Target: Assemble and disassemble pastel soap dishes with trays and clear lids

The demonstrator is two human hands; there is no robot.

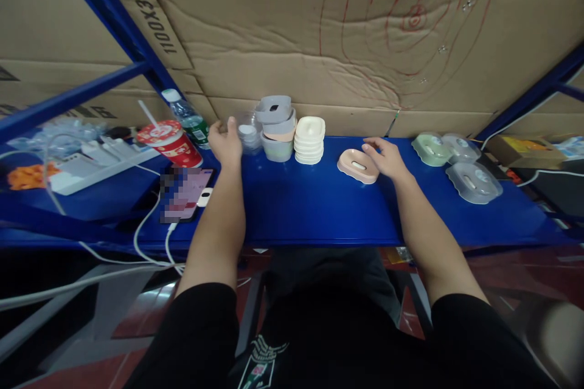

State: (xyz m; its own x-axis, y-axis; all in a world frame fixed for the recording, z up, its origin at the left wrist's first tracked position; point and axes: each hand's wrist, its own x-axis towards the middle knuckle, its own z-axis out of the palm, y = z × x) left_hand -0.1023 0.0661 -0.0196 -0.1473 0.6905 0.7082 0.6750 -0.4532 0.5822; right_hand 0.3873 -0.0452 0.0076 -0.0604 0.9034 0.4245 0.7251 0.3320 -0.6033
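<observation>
My left hand (225, 141) is raised beside a stack of clear plastic covers (249, 134), thumb up and fingers apart. Whether it touches them I cannot tell. My right hand (387, 158) is at the right side of a peach oval box (358, 173), its fingers stretched out over the rim. A cream slotted piece (359, 166) sits in that box. Between the hands, grey, peach and green boxes (277, 127) are piled up. Next to them is a stack of cream trays (309, 141).
At right are a green box (431, 149) and a grey box (474, 182) under clear covers. On the left are a red cup (176, 144) with a straw, a water bottle (189, 121), a phone (185, 194) with cables, and a power strip (100, 164). Cardboard (283, 24) stands behind the blue table (314, 213).
</observation>
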